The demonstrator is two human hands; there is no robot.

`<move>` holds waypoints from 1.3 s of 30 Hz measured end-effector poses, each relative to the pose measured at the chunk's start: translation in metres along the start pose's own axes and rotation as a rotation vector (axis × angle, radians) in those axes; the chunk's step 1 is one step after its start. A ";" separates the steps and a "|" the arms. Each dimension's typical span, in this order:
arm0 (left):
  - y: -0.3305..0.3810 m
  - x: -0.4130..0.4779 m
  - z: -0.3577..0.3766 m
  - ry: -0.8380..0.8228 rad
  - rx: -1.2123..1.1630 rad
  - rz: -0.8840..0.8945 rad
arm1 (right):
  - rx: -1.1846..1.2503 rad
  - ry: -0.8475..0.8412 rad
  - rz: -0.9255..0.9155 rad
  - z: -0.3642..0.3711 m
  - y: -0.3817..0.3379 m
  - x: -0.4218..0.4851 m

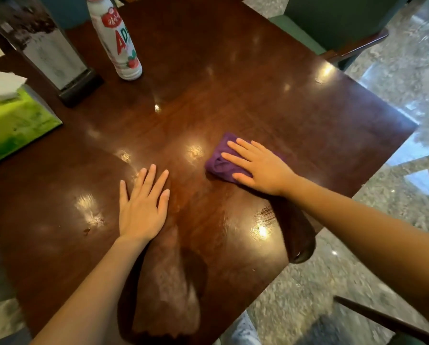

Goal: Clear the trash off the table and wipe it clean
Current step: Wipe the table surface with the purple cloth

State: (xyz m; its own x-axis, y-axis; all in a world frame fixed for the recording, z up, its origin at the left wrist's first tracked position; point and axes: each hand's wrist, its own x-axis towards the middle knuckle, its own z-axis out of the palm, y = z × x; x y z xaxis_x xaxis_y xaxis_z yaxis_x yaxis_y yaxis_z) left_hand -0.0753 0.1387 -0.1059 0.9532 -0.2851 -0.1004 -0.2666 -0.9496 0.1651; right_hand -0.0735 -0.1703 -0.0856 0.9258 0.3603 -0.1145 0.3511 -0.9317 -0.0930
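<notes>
A dark glossy wooden table [233, 100] fills the view. My right hand [260, 166] lies flat, fingers spread, pressing a folded purple cloth [219, 164] onto the table's right middle. My left hand [143, 207] rests palm down on the bare wood to the left of the cloth, fingers apart, holding nothing. A white plastic drink bottle [116, 38] with a red and green label stands upright at the far side. Small brownish spots [87, 229] sit on the wood left of my left hand. Streaky wet marks [265, 212] show near the right front corner.
A green tissue box [14, 125] with a white tissue sticking out sits at the left edge. A dark menu stand [49, 51] stands beside the bottle. Chairs [345, 43] stand at the far right and near right; the floor is speckled stone.
</notes>
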 end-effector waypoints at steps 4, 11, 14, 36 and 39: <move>-0.001 0.001 0.002 -0.013 0.011 -0.009 | 0.043 0.055 0.120 0.010 0.008 -0.055; 0.002 0.001 0.001 -0.016 0.005 -0.017 | 0.164 0.133 0.355 0.026 -0.097 -0.086; 0.002 0.002 0.000 -0.012 -0.012 -0.013 | 0.190 0.124 0.375 0.030 -0.144 -0.077; -0.067 -0.030 -0.012 -0.004 0.000 -0.163 | 0.145 0.249 0.174 0.034 -0.159 0.017; -0.068 -0.029 -0.011 -0.003 0.011 -0.160 | 0.128 0.274 0.217 0.028 -0.125 0.040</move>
State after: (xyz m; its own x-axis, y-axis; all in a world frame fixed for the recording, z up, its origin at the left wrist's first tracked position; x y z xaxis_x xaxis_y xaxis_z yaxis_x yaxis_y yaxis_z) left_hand -0.0837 0.2131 -0.1029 0.9832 -0.1303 -0.1276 -0.1128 -0.9843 0.1358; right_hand -0.0841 -0.0381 -0.1066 0.9860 0.1130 0.1224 0.1381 -0.9655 -0.2206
